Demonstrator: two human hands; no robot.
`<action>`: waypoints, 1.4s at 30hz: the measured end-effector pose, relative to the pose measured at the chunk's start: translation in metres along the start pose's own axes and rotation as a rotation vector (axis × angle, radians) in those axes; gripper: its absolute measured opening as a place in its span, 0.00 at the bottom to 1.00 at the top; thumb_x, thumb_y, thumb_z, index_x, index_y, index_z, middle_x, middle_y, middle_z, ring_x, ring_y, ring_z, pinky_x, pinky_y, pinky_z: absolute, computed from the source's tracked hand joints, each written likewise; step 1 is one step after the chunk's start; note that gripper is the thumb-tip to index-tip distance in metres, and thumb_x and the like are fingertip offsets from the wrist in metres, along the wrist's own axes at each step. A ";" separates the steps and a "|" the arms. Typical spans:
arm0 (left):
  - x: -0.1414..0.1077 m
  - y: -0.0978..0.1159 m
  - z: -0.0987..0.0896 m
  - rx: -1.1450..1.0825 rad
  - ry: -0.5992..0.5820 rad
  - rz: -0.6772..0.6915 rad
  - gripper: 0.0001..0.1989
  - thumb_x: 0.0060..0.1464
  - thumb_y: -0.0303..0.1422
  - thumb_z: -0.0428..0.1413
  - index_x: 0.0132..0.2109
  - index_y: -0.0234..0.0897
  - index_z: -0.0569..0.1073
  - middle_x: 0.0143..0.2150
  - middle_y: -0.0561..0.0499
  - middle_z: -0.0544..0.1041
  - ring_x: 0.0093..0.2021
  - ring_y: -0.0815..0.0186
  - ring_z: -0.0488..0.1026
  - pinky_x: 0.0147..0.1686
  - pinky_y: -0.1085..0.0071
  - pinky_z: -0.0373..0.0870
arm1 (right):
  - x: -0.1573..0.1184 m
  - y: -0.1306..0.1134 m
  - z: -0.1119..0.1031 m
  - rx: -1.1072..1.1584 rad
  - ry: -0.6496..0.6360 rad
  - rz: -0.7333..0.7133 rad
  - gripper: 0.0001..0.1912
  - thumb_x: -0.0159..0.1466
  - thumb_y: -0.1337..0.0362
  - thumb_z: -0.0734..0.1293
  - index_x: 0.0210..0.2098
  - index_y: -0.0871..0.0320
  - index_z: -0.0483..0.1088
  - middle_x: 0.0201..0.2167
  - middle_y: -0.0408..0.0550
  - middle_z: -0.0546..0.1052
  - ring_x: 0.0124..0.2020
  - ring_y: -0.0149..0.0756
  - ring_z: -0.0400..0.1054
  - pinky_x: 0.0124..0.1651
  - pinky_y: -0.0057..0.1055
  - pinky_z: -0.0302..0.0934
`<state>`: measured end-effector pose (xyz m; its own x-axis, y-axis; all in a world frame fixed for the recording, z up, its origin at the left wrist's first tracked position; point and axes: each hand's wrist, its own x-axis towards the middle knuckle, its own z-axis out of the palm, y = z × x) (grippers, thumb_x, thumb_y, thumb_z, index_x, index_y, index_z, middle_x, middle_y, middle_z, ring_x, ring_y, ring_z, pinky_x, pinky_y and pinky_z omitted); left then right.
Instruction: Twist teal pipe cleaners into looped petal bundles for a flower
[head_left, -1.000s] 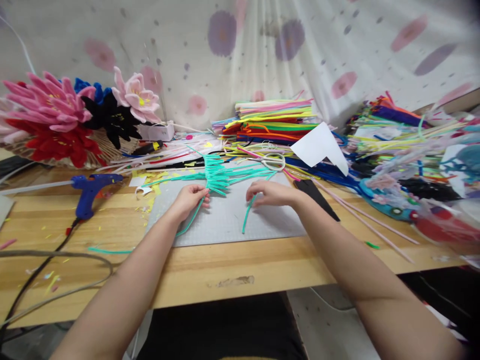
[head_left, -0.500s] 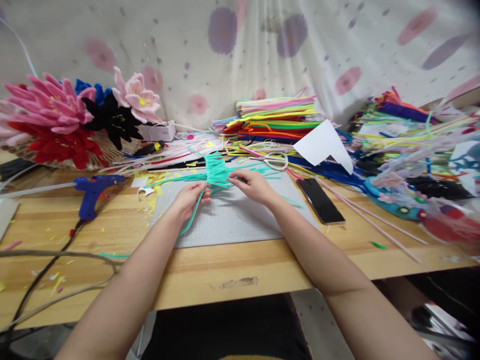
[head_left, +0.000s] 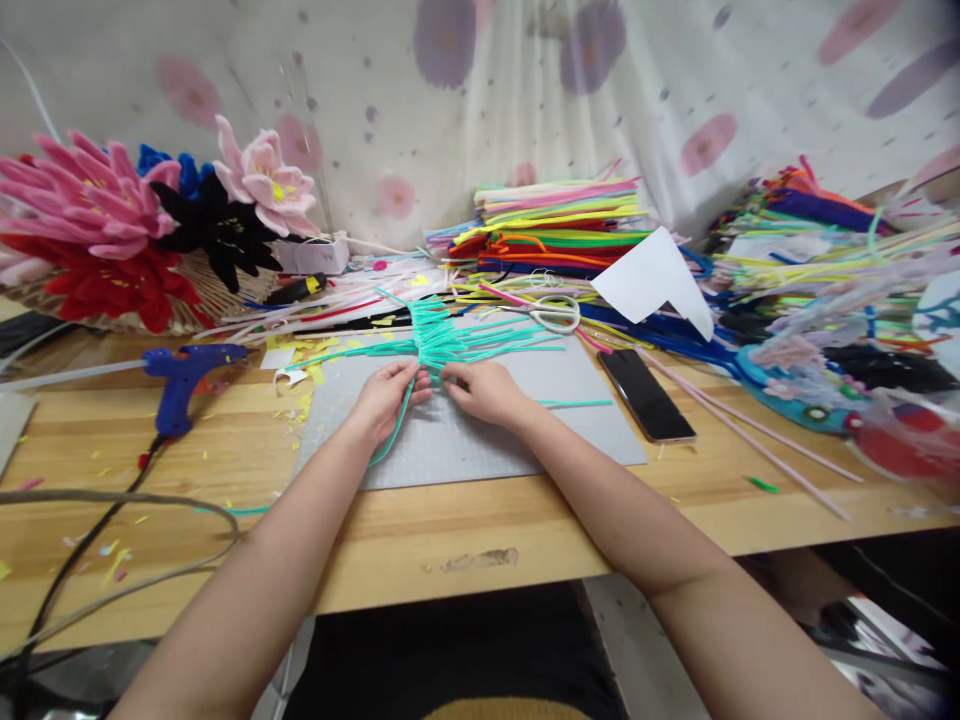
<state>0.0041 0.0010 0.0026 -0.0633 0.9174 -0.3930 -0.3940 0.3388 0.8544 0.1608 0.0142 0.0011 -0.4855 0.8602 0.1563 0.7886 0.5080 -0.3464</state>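
Several turquoise pipe cleaners [head_left: 435,333] are joined side by side into a fringed strip, their loose ends fanning left and right over a grey cutting mat [head_left: 480,450]. My left hand [head_left: 390,395] pinches the near end of this strip, and a bent pipe cleaner hangs down past its fingers. Close beside it, my right hand [head_left: 476,390] has its thumb and fingers closed at the same near end, on what looks like a turquoise pipe cleaner; the fingertips partly hide it. One separate turquoise stem [head_left: 577,403] lies on the mat by the right wrist.
A blue glue gun [head_left: 180,385] with its cord lies left, below fuzzy flowers [head_left: 97,200]. Scissors [head_left: 555,313], white paper [head_left: 649,280] and bundled pipe cleaners [head_left: 559,220] are at the back. A phone [head_left: 646,395] rests right of the mat, near long pink stems [head_left: 750,440].
My right hand has moved down and left, from the strip's right side to its near end beside my left hand. My left hand keeps its hold. The view has shifted slightly.
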 end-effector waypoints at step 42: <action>-0.003 -0.016 -0.008 1.203 0.042 0.649 0.13 0.51 0.32 0.47 0.33 0.37 0.77 0.25 0.50 0.76 0.28 0.67 0.71 0.29 0.74 0.61 | 0.011 -0.003 0.014 0.340 0.022 0.025 0.09 0.59 0.64 0.60 0.32 0.59 0.71 0.25 0.43 0.73 0.25 0.27 0.61 0.29 0.24 0.49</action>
<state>0.0037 -0.0085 -0.0130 0.0338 0.9800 0.1963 0.7487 -0.1549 0.6445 0.1484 0.0213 -0.0089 -0.4568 0.8746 0.1624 0.6273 0.4461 -0.6383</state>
